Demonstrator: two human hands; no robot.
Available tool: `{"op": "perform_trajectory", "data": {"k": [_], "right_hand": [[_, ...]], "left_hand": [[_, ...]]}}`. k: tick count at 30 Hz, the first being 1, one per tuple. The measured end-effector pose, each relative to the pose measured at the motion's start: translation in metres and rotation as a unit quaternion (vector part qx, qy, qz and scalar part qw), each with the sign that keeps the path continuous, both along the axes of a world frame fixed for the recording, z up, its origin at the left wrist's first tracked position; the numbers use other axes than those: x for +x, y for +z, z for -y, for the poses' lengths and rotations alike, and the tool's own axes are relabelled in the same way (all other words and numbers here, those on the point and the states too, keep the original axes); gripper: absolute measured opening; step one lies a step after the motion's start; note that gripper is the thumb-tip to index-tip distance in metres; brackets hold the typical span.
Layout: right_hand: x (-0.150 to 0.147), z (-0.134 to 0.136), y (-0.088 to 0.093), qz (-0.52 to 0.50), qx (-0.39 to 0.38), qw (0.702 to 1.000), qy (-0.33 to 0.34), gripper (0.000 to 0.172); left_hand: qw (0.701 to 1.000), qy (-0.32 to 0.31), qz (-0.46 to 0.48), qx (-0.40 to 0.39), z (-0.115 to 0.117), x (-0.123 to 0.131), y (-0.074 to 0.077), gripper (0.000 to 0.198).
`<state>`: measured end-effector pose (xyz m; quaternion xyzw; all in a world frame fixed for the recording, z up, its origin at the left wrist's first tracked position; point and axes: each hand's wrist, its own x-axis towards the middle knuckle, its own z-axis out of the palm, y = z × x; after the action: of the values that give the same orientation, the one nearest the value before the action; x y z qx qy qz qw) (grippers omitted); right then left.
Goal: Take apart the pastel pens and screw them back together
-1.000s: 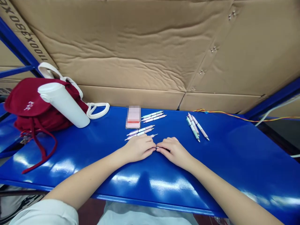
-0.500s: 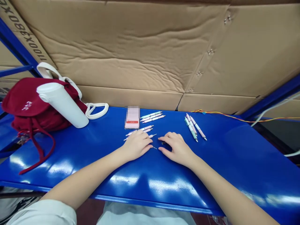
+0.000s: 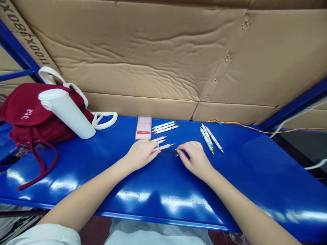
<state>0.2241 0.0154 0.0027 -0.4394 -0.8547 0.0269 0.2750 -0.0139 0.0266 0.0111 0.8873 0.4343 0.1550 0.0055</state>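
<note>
the left hand (image 3: 141,154) lies half-curled on the blue worktop (image 3: 230,177), its fingertips at the end of a pink-and-white pen (image 3: 163,147); whether it grips cannot be told; the right hand (image 3: 195,160) is curled too, fingertips at a small dark pen part (image 3: 177,155), just beside the pen's tip, its grip equally unclear; other pens (image 3: 211,139) lie bunched near the worktop's far edge.

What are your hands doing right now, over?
Left hand at a pink pen, fingertips on its end. Right hand beside a small dark metal tip. Two more pens just beyond the left hand.
</note>
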Motion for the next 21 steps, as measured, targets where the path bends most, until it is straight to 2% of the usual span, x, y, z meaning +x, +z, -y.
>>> {"op": "perform_trajectory", "data": {"k": [4, 9, 21], "right_hand": [[0.014, -0.005, 0.005, -0.071, 0.038, 0.996, -0.040, 0.014], [0.009, -0.001, 0.005, -0.064, 0.068, 0.996, 0.009, 0.011], [0.004, 0.002, 0.000, -0.044, 0.026, 0.998, 0.040, 0.011]], "left_hand": [[1.000, -0.012, 0.024, 0.010, 0.003, -0.002, 0.001, 0.023], [0.999, -0.024, 0.031, 0.023, 0.003, -0.002, -0.001, 0.022], [0.999, -0.030, 0.043, 0.011, 0.005, 0.000, 0.001, 0.019]]}}
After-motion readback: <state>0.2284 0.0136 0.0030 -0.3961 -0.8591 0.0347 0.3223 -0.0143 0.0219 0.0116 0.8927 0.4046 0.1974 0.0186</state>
